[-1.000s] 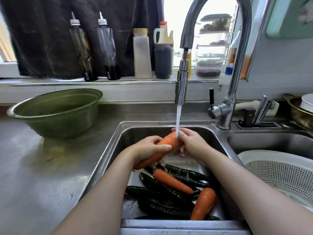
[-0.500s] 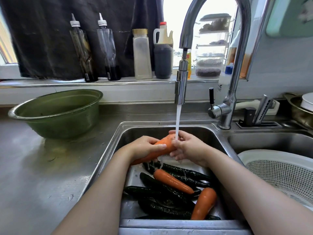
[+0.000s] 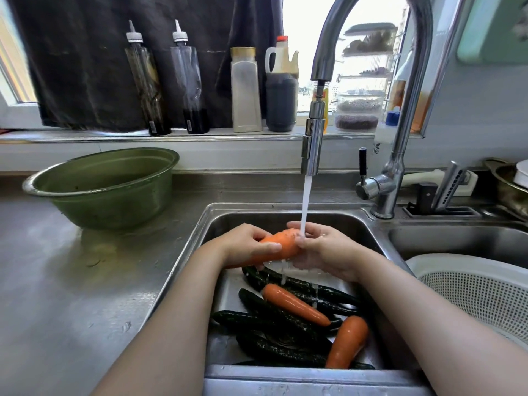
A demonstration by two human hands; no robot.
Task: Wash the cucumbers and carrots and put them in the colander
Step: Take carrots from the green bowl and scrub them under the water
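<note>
Three carrots are in view, and only one is under the water. The held carrot (image 3: 278, 244) lies across the stream (image 3: 304, 200) that falls from the faucet (image 3: 313, 144), above the left sink (image 3: 200, 232). The left hand (image 3: 245, 244) is curled round its narrower part. The right hand (image 3: 324, 250) is wrapped round the thick end, just where the water strikes.

Compared with a second ago, the carrot has tipped a little flatter. The right hand's fingers have also worked across the thick end, and the left hand's grip has slid along the body. That looks like rubbing and turning rather than lifting away, so this carrot is probably still mid-wash.

Below, two more carrots (image 3: 294, 303) (image 3: 347, 341) lie among several dark cucumbers (image 3: 271, 348) on the sink floor, wet but not in either hand. The white colander (image 3: 457, 260) sits in the right-hand basin, near the right forearm, and its visible part holds no vegetables. By that measure the task is at an early stage, with nearly everything still to be rinsed and carried across.
</note>
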